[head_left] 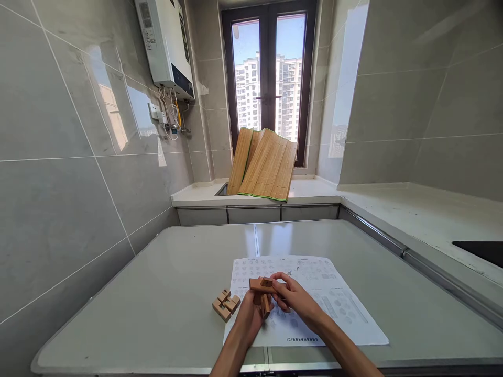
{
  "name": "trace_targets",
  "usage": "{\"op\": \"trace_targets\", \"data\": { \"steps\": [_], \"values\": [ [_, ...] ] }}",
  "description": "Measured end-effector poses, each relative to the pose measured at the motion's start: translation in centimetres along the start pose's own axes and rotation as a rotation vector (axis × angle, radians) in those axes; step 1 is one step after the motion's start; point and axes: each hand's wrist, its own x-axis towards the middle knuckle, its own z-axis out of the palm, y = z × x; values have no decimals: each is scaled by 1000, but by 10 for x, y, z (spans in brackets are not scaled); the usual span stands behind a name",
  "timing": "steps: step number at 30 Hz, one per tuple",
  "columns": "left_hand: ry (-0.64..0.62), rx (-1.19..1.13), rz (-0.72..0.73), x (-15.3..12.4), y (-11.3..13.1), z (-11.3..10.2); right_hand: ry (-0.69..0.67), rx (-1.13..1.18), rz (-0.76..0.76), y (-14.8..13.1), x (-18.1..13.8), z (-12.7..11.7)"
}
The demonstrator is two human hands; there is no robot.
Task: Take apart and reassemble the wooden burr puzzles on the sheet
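Note:
Both of my hands meet over a printed paper sheet on the grey table. My left hand is closed around the lower part of a wooden puzzle assembly. My right hand pinches the top wooden piece of that same assembly with thumb and fingers. To the left of my hands a small cluster of interlocked wooden puzzle pieces lies on the table at the sheet's left edge, untouched.
A folded bamboo mat leans against the window over a sink on the far counter. A white water heater hangs on the left tiled wall. A dark cooktop is set in the right counter.

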Motion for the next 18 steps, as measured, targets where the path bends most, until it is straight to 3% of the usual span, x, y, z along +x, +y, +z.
{"op": "trace_targets", "data": {
  "steps": [6,18],
  "values": [
    [-37,-47,-9,2,-1,2,12,-26,-51,24,7,1],
    [-178,-93,-47,3,1,-2,-11,44,-35,43,8,-2]
  ]
}}
